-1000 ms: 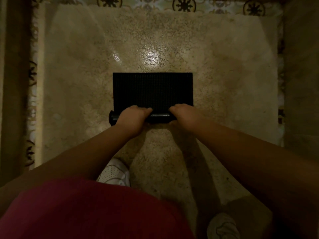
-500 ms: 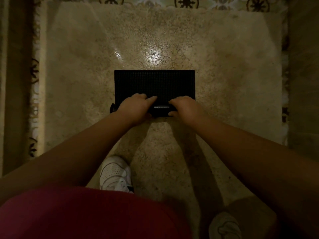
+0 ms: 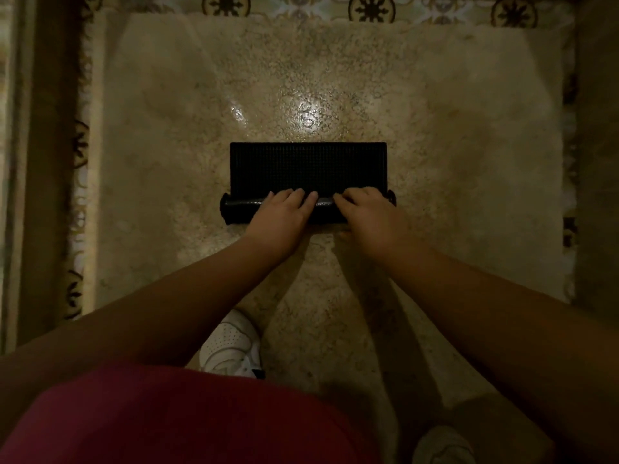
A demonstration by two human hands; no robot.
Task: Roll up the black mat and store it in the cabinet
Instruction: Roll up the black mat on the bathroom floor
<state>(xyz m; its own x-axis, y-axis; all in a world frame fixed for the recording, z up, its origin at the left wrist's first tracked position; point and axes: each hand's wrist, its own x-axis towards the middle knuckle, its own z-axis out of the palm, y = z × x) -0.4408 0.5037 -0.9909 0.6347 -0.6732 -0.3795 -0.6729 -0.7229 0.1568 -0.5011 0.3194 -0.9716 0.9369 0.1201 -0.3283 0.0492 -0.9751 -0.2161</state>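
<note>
The black mat (image 3: 308, 167) lies on the speckled stone floor in the middle of the view. Its near part is wound into a roll (image 3: 239, 209) that runs left to right; the far part lies flat. My left hand (image 3: 283, 217) rests palm down over the roll, a little left of its middle, fingers reaching over its top. My right hand (image 3: 370, 216) presses on the roll's right part, with its thumb tucked under the near side. The left end of the roll sticks out past my left hand.
A patterned tile border (image 3: 371, 6) runs along the far edge and the left side of the floor (image 3: 469, 162). My white shoes (image 3: 231, 346) stand behind the mat. Dark wall or furniture edges close in left (image 3: 40, 162) and right. No cabinet shows.
The roll has grown thicker and moved away from me, so less flat mat shows. Both hands shifted forward over the roll's top, fingers now stretched out flatter.
</note>
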